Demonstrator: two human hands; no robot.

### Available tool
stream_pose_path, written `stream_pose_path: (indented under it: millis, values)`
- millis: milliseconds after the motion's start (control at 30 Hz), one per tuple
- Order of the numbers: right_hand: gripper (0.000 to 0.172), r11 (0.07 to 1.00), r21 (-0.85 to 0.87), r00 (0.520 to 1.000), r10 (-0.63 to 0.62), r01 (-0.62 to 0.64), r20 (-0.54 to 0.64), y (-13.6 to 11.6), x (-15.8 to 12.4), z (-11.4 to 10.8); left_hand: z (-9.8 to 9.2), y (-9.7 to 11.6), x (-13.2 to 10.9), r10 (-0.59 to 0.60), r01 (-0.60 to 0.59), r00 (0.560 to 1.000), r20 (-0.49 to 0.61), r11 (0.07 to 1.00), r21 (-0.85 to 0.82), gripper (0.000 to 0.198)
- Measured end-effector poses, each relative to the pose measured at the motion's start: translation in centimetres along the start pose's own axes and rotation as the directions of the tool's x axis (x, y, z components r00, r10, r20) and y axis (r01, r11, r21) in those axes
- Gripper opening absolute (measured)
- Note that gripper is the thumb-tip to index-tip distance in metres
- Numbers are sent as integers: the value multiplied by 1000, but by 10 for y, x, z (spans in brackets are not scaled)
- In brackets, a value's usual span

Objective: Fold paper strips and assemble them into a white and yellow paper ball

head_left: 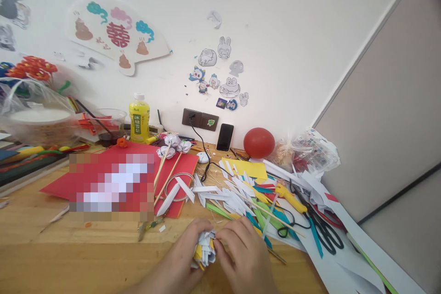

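Note:
A small bundle of folded white and yellow paper [206, 250] is between my two hands, low in the middle of the head view. My left hand [184, 250] is wrapped round its left side. The fingers of my right hand [243, 250] are bent and pressed against its right edge. Just beyond my hands, a heap of folded paper strips [223, 193] in white, blue, green and yellow covers the wooden table [103, 252].
Red paper [103, 156] lies at the left, with white paper flowers on sticks [168, 165]. At the right are a yellow glue gun [291, 197] and black scissors [324, 234]. A yellow bottle [139, 119], a phone [225, 137] and a red balloon [259, 143] are near the wall.

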State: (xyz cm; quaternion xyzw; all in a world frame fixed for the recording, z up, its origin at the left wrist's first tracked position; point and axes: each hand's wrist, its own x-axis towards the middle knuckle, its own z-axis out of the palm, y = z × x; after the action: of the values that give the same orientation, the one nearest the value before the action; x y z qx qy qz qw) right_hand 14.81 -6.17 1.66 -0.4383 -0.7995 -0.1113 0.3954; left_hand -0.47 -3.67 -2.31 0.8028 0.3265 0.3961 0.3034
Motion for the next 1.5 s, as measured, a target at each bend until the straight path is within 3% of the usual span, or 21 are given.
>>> stream_pose_path:
  millis: [233,367,500,800,967,1267,1367,1500]
  values:
    - [21,999,-53,1000,8,-9,-16,-3,2,-1,-4,6,1,-8,8,1000,-8,1000,0,50]
    - [25,988,-145,998,-56,57,13,-2,3,-1,-4,6,2,-11,10,1000,-21,1000,-30,49]
    - [21,963,-248,990,-125,107,-61,-2,2,0,-4,6,1,-12,12,1000,-6,1000,-12,53]
    - [22,955,-263,986,-155,135,-57,-5,4,0,0,1,0,21,-21,1000,-20,1000,17,59]
    - [20,958,-261,978,-154,114,-138,-3,1,0,0,0,-1,28,-27,999,-31,999,28,58]
    - [26,962,-237,988,-150,139,-30,-3,4,0,-1,2,1,-3,3,1000,19,1000,3,58]
    - [22,986,-138,995,-97,94,-17,0,2,-1,0,1,2,-30,30,1000,-1,999,-11,56]
    - [14,991,80,993,106,-102,-47,6,-3,-7,3,2,4,-111,108,992,-61,993,-47,48]
